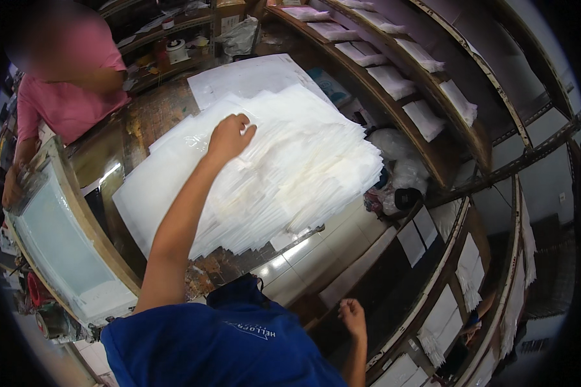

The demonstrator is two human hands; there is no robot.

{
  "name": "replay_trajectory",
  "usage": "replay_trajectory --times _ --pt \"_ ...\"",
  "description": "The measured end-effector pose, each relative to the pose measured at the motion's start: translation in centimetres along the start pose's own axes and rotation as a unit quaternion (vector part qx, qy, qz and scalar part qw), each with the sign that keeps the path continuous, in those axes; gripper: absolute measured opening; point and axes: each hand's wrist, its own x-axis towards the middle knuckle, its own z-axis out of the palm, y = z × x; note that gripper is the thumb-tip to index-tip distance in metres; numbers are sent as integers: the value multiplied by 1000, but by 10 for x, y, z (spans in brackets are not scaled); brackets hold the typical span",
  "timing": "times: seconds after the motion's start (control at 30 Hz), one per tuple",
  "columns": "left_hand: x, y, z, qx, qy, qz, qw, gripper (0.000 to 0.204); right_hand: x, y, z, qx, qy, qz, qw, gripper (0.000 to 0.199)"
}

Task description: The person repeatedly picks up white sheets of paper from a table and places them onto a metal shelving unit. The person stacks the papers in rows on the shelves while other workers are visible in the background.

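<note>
"Where is the big pile of white sheets?"

"It lies on the brown counter, right in front of the person. The edges stick out all messy, like a fan."

"What is the left hand doing?"

"It is at the top of the pile, on the far side. Its fingers are bent, but I can't tell if they pinch a sheet."

"And the right hand?"

"It is down low, well apart from the pile. Its fingers curl in, and I see nothing in them (I can't tell if they are closed all the way)."

"Who is that in pink?"

"Another person, on the left side. One of their hands is at the end of a big frame."

"What's on the right?"

"Shelves with flat white packs."
</note>
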Motion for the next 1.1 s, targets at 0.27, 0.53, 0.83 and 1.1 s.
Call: replay_trajectory --times 0.27,0.53,0.83,1.1 --pt "106 -66 81 139 -169 -131 967 41 -44 46 28 84 63 127 986 18" --pt "128 -125 143 161 -132 -95 974 40 -48 28 40 116 77 87 987 20" --pt "55 121 61 -161 -211 253 930 11 -29 -162 -26 -10 139 -208 968 33" --pt "-141 340 -35 -224 -352 503 757 17 -115 -299 -66 -113 138 -348 920 37"
